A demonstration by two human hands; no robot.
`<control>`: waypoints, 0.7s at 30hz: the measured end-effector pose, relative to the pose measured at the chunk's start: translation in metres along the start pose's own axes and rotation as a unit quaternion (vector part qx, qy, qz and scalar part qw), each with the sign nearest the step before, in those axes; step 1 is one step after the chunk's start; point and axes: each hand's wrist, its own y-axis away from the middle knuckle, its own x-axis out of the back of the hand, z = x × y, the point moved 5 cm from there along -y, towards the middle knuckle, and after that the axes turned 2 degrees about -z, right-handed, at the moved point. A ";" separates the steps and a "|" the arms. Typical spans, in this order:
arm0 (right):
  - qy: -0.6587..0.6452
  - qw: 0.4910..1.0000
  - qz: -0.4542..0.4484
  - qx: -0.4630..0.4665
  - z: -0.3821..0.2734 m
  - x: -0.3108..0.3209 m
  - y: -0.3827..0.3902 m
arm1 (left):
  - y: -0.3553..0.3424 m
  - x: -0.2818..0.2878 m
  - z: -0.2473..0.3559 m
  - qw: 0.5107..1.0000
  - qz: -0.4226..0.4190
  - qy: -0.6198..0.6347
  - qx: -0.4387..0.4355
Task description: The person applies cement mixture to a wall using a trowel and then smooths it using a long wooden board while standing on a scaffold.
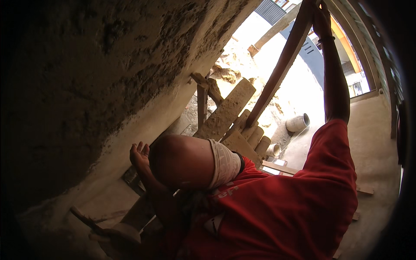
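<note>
Neither of my hands can be made out. A person in a red shirt (277, 208) fills the middle and lower part of the picture, with a bowed bare head (184, 160) and a white printed cloth (225, 164) at the neck. That person's raised hand (321, 21) is at the top of a long wooden beam (281, 65), which slants down to the boards. Their other hand (139, 156), fingers loosely spread, is up beside the rough wall (130, 78). At the lower left, a stick-like handle (86, 221) lies by a dark shape too shadowed to identify.
Mud-caked boards (227, 108) lean and lie beyond the person's head. A pale pipe (297, 123) lies on the bright ground, with a smaller pipe end (273, 150) nearby. Another plastered wall (372, 164) rises at right, and a dark blue panel (310, 56) shows outside.
</note>
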 end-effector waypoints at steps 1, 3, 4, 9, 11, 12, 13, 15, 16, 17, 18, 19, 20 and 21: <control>-0.056 0.998 -0.017 0.035 -0.004 -0.002 0.000 | -0.005 0.000 0.001 1.000 -0.006 0.004 0.001; -0.127 0.989 -0.025 0.070 -0.015 -0.013 0.003 | -0.023 0.011 -0.003 1.000 -0.024 0.013 0.006; -0.137 0.988 -0.020 0.065 -0.024 -0.030 0.006 | -0.039 0.030 0.005 0.999 -0.034 0.020 -0.002; -0.093 0.995 -0.009 0.025 -0.021 -0.024 0.018 | -0.001 0.006 0.004 0.998 0.017 -0.061 -0.017; -0.072 0.997 -0.030 0.011 -0.015 -0.030 0.015 | -0.002 0.014 0.009 0.997 0.018 -0.066 -0.029; -0.049 0.998 -0.047 0.006 -0.009 -0.029 0.005 | -0.003 0.018 0.014 0.999 0.025 -0.037 -0.027; -0.029 0.997 -0.065 0.001 0.004 -0.027 -0.009 | -0.003 0.023 0.017 0.999 0.036 -0.006 -0.027; 0.060 0.989 -0.121 0.059 0.020 -0.014 -0.030 | -0.003 0.025 0.022 0.999 0.027 0.005 -0.039; 0.117 0.980 -0.136 0.088 0.020 0.016 -0.034 | 0.002 0.010 0.022 0.999 0.012 0.009 -0.040; 0.128 0.984 -0.096 0.080 0.029 0.029 -0.019 | 0.011 -0.003 0.026 0.999 0.007 0.005 -0.047; 0.147 0.985 -0.053 0.079 0.020 0.045 -0.005 | -0.003 -0.011 0.017 0.999 -0.007 0.015 -0.029; 0.149 0.986 -0.022 0.071 0.035 0.038 0.007 | -0.005 0.010 0.023 0.999 0.005 0.000 -0.047; 0.160 0.984 -0.001 0.078 0.021 0.032 0.015 | -0.013 0.007 0.023 0.998 -0.019 -0.009 -0.057; 0.171 0.980 0.017 0.097 -0.011 0.016 0.017 | -0.015 0.009 0.030 0.997 -0.009 -0.003 -0.070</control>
